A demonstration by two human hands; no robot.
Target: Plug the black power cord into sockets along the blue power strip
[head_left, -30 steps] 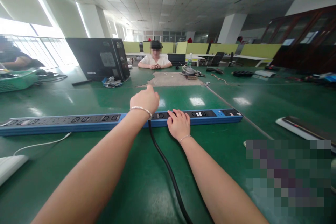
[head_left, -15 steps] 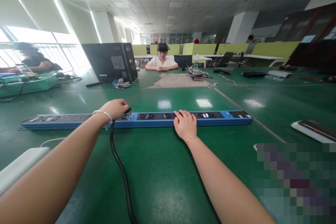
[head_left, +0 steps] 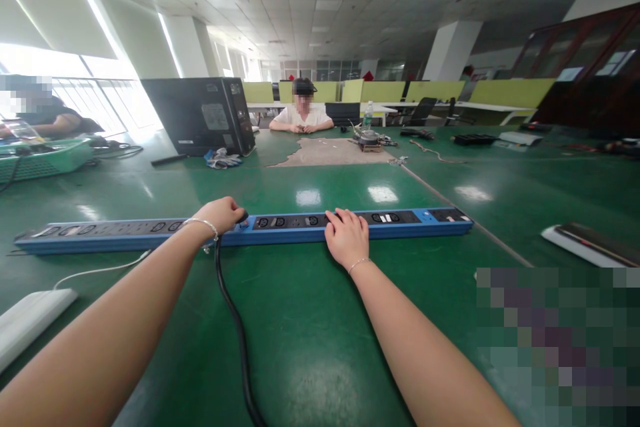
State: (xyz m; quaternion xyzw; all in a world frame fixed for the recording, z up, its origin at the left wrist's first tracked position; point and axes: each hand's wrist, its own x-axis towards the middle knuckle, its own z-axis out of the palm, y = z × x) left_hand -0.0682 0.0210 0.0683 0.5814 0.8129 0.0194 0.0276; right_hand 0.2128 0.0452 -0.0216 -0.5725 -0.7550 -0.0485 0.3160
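Note:
A long blue power strip [head_left: 290, 235] with black socket panels lies across the green table. My left hand [head_left: 223, 215] is closed on the black plug [head_left: 243, 217] of a thick black cable [head_left: 235, 320], just over a blue socket section left of the strip's middle. Whether the plug's pins touch the socket is hidden. Right of the middle, my right hand [head_left: 347, 237] lies on the strip with its fingers spread a little, holding nothing.
A black computer case [head_left: 200, 117] stands at the back left beside gloves [head_left: 223, 159] and a green basket [head_left: 55, 159]. White devices [head_left: 35, 323] lie at both sides. A person [head_left: 303, 110] sits across the table; another is at far left.
My left hand and the plug have shifted a little to the right along the strip, from the black panel to the blue section. The whole view has moved slightly. My right hand stays on the strip.

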